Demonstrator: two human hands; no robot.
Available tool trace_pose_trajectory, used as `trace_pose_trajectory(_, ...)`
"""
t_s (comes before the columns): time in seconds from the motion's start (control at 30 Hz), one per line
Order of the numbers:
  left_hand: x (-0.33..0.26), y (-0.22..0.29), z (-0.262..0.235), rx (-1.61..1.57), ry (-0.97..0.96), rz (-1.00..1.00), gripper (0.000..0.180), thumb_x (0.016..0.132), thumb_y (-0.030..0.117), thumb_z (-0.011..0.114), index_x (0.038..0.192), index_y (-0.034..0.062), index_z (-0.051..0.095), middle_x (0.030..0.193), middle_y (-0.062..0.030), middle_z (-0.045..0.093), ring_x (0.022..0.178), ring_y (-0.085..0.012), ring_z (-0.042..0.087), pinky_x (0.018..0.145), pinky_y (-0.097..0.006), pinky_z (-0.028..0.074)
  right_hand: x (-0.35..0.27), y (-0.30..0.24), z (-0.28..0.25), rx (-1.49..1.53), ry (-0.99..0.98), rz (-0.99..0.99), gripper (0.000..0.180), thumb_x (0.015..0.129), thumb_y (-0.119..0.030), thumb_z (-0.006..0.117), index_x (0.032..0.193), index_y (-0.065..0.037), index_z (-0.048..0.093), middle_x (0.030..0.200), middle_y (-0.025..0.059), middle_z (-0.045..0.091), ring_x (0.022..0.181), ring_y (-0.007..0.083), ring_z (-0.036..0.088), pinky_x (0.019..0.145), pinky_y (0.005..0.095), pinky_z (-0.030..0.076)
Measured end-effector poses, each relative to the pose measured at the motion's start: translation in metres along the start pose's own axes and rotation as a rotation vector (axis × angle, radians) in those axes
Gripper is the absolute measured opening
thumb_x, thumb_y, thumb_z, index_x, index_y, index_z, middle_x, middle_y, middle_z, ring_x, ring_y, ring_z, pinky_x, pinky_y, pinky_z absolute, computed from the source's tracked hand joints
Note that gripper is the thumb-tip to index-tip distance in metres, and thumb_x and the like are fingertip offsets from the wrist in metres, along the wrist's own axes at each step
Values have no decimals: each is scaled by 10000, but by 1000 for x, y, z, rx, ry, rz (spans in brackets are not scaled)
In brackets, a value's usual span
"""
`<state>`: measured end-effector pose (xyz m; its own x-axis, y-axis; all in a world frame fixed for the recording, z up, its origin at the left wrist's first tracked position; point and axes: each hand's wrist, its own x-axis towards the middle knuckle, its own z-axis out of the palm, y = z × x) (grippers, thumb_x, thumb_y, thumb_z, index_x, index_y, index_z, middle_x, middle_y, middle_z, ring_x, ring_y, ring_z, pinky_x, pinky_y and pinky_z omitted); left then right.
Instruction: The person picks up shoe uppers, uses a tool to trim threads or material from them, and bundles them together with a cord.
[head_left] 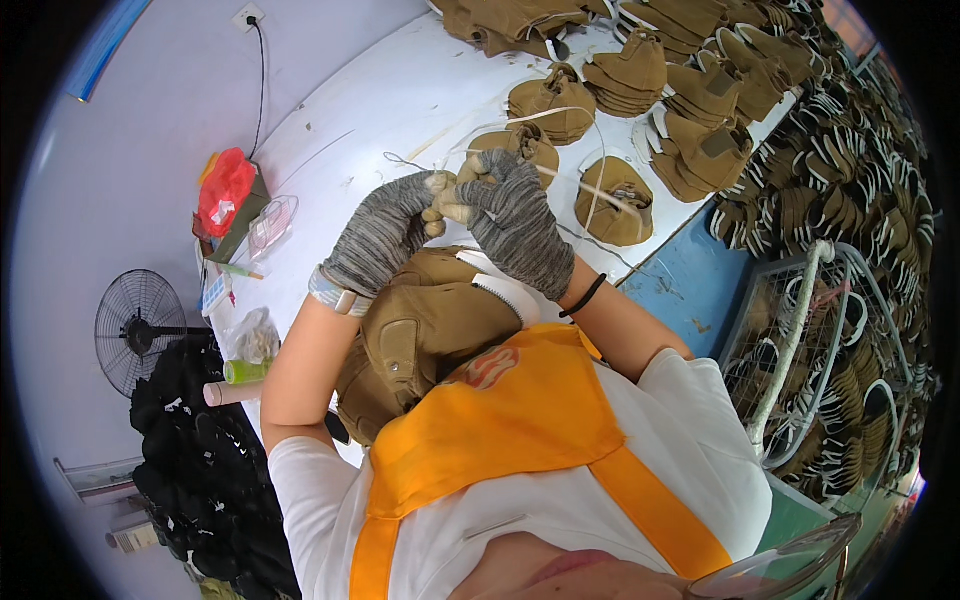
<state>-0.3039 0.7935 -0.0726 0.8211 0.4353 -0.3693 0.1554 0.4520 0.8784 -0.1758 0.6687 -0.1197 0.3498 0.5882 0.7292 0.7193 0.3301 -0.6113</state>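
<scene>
Both my hands, in grey knit gloves with pale fingertips, meet above the white table. My left hand (385, 225) is closed in a pinch, its fingertips against those of my right hand (515, 215), which is closed too. What lies between the fingers is too small to make out. A thin pale cord (592, 115) loops beside my right hand, blurred in part. Below my hands, against my orange apron (500, 400), rests a bundle of brown fabric shoe uppers (395, 335) with white edges. Just past my right hand sits a brown upper (540, 150), partly hidden by it.
Stacked brown uppers (700, 155) cover the table's far right; a single one (615, 205) lies nearer. A wire cart (800, 350) and a large heap of uppers (830, 170) stand right. Left are a red bag (225, 190), a pink cup (230, 392) and a black fan (140, 333).
</scene>
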Motion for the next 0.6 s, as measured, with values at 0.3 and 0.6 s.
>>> trace_pose_trajectory(0.3,-8,9,-7,1190,-201,242,140,889,144,635,952,42,706,776,-83,686,704,-173,626,690,-289,500,-10,-6,3,23,-283,-77,259,895,-4,518,1153,-8,540,1012,59,586,894,191,557,829,338,468)
trace_pose_trajectory(0.6,-29,14,9,1399,-51,264,240,855,242,646,998,55,696,866,-148,682,804,-296,650,735,-369,505,-20,-11,3,-107,-242,-135,254,874,16,479,1113,-23,554,1021,153,571,1003,334,544,908,404,453)
